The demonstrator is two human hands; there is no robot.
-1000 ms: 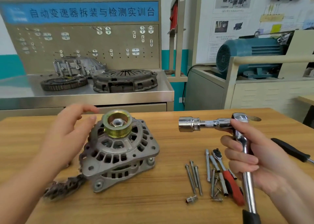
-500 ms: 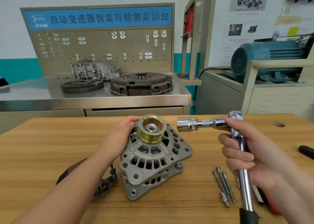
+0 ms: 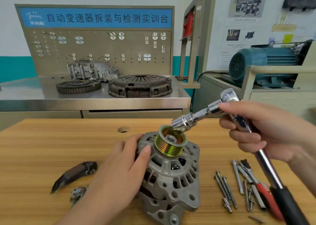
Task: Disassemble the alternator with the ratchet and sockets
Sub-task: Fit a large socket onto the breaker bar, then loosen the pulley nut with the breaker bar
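This is looking like an automotive training workshop. A blue sign [image 3: 95,18] with Chinese lettering is running across a pegboard [image 3: 102,54] of tool hooks, naming it an automatic-transmission strip-down and inspection training bench. On the steel bench [image 3: 34,95] below, a flywheel [image 3: 78,86], a clutch cover [image 3: 140,86] and a cast housing [image 3: 92,70] are lying. A teal motor [image 3: 263,60] is sitting on a cream stand to the right, and posters [image 3: 246,1] with diagrams are hanging on the wall. On the wooden table [image 3: 51,142] in front, an alternator [image 3: 172,173] is lying among bolts [image 3: 224,189], with a ratchet [image 3: 265,166] being held over it.
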